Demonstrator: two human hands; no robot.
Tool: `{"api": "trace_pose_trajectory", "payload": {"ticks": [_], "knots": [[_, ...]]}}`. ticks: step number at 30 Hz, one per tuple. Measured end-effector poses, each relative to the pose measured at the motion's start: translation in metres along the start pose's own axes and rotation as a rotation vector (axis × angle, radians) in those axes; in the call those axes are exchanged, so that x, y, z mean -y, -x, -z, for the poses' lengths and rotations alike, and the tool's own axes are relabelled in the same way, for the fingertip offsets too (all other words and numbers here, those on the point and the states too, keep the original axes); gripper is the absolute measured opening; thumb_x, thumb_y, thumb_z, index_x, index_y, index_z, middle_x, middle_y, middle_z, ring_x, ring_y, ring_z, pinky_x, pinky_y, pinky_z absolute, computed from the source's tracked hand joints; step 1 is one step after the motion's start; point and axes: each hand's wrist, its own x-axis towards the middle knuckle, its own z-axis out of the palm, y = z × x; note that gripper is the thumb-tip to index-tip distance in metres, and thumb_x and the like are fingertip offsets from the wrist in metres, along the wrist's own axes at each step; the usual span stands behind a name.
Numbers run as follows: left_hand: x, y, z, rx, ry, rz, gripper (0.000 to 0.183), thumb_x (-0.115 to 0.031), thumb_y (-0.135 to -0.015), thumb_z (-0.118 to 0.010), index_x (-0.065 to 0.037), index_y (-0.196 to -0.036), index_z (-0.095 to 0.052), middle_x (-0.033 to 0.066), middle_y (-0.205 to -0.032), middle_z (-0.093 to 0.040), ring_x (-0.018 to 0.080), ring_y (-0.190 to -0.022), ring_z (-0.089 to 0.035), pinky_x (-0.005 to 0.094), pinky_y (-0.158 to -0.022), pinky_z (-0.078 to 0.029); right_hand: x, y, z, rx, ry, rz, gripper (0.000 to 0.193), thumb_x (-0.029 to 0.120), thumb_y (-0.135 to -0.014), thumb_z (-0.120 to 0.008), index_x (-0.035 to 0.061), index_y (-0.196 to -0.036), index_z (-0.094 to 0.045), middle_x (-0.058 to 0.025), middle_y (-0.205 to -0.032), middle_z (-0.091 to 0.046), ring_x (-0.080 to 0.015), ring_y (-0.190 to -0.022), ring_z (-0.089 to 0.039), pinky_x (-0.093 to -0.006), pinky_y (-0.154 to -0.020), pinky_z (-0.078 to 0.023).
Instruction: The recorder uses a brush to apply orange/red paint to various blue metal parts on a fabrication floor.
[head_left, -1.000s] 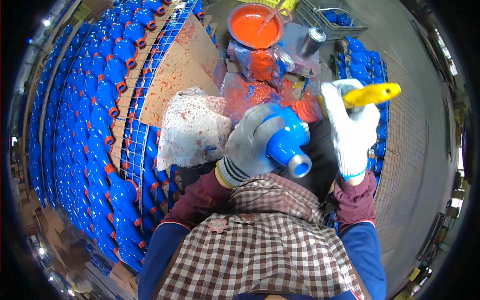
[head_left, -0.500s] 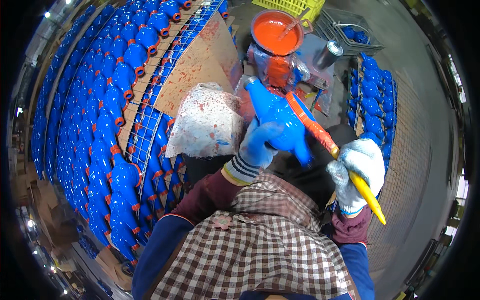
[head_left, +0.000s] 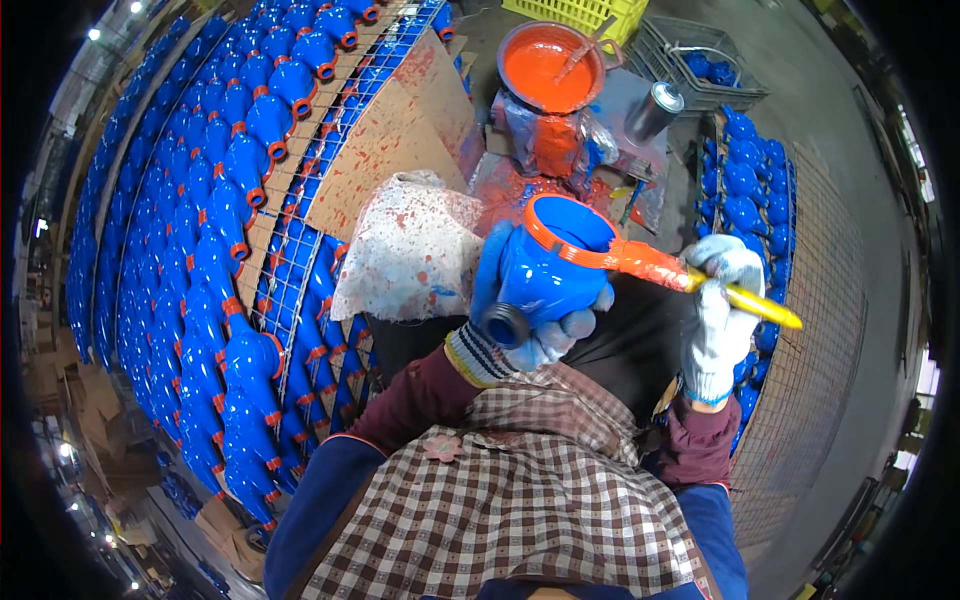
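Note:
My left hand (head_left: 540,345), in a knitted glove, is closed around a glossy blue pipe fitting (head_left: 550,285). Its wide round opening faces up and carries an orange-red rim, while a dark smaller opening points toward me. My right hand (head_left: 722,300), in a white glove, grips a paintbrush (head_left: 745,298) by its yellow handle. The brush's orange-coated head touches the right side of that rim. A stained whitish cloth (head_left: 410,245) lies over my left leg, beside the left hand.
Beyond the fitting, a pan of orange paint (head_left: 550,68) sits on a paint-smeared stand near a metal can (head_left: 655,110). Blue fittings with orange rims (head_left: 200,290) fill racks on the left. More blue fittings (head_left: 742,180) stand at right, by a grey crate (head_left: 700,65).
My left hand has turned the fitting so its wide opening now faces up. My right hand has moved up slightly, and the brush lies flatter against the rim.

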Motion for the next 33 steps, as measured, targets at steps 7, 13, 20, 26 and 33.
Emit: {"api": "trace_pose_trajectory", "payload": {"ticks": [7,13,20,26,33], "knots": [[-0.003,0.002,0.001,0.047,0.001,0.027,0.066,-0.029,-0.097,-0.048,0.0,-0.148,-0.02,0.0207,-0.131,-0.049,0.024,-0.083,-0.058,0.0295,-0.05,-0.047,-0.022,-0.005,0.001,-0.122,-0.396,-0.408,0.024,0.019,-0.089,-0.063,0.0079,-0.107,-0.053,-0.0083,-0.105,-0.058,-0.0118,-0.089,-0.054,-0.023,-0.073,-0.044],[-0.018,0.001,-0.006,-0.272,-1.211,-0.484,0.071,-0.041,-0.073,-0.069,-0.002,-0.128,-0.048,0.0186,-0.112,-0.06,0.0282,-0.105,-0.058,0.0362,-0.09,-0.047,-0.002,-0.031,0.003,-0.201,0.049,-0.16,0.013,0.01,-0.088,-0.062,0.0044,-0.099,-0.06,-0.0073,-0.091,-0.064,-0.0131,-0.079,-0.06,-0.0251,-0.069,-0.049],[0.004,-0.001,-0.043,-0.424,-2.874,-0.378,0.075,-0.028,-0.056,-0.081,-0.007,-0.123,-0.053,0.0159,-0.101,-0.059,0.0358,-0.091,-0.059,0.0452,-0.078,-0.05,-0.024,-0.072,-0.019,0.316,0.897,-0.033,0.022,0.029,-0.084,-0.069,0.0105,-0.096,-0.069,-0.0104,-0.079,-0.062,-0.0266,-0.066,-0.06,-0.0355,-0.056,-0.047],[0.003,0.001,-0.041,-0.438,-2.848,-0.494,0.076,-0.029,-0.055,-0.081,-0.008,-0.122,-0.054,0.0159,-0.1,-0.059,0.0362,-0.09,-0.059,0.0458,-0.077,-0.05,-0.002,-0.064,-0.018,0.328,1.077,0.23,0.023,0.031,-0.085,-0.07,0.0083,-0.086,-0.068,-0.0098,-0.069,-0.06,-0.0254,-0.059,-0.058,-0.0357,-0.052,-0.044],[-0.018,0.01,-0.018,-0.44,-2.238,-0.471,0.083,-0.033,-0.061,-0.078,-0.001,-0.131,-0.048,0.0134,-0.113,-0.06,0.0225,-0.101,-0.061,0.0351,-0.085,-0.051,0.008,-0.035,-0.001,0.133,0.437,-0.005,0.01,0.01,-0.081,-0.072,0.006,-0.088,-0.065,-0.0062,-0.082,-0.063,-0.0152,-0.069,-0.059,-0.0266,-0.064,-0.047]]}}
